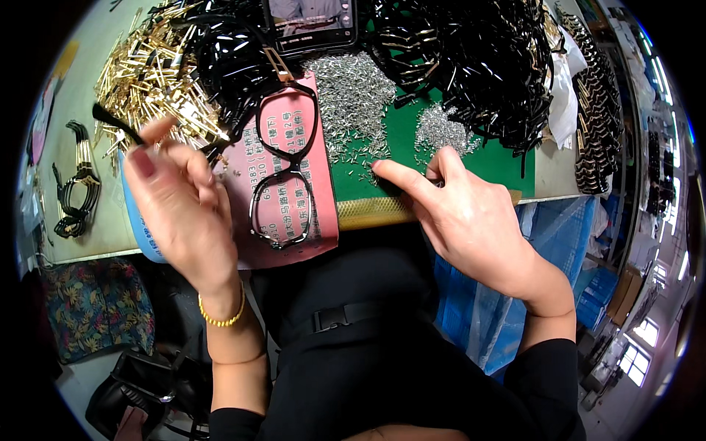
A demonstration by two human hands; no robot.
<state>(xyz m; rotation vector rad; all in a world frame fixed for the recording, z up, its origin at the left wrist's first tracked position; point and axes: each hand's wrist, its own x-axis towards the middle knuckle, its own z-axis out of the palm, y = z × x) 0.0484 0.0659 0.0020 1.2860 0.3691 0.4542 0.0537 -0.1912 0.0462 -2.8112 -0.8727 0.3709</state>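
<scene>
My left hand (180,209), partly smeared by motion, is closed with thumb and fingers around a black eyeglass temple (114,121), whose curved tip sticks out past the fingers. Beside that hand, a black eyeglass frame (294,156) lies on a pink printed card (326,198). My right hand (471,220) reaches in with its index finger stretched out, the tip touching loose screws at the lower edge of a heap of tiny silvery screws (353,95). Its other fingers are bent, and its thumb is mostly hidden. I see nothing held in it.
Gold temple parts (158,70) are piled at the far left, black frames (485,66) at the far right. A smaller silvery heap (441,131) lies on the green mat (507,176). A phone (312,26) stands at the back; stacked frames (79,195) lie left.
</scene>
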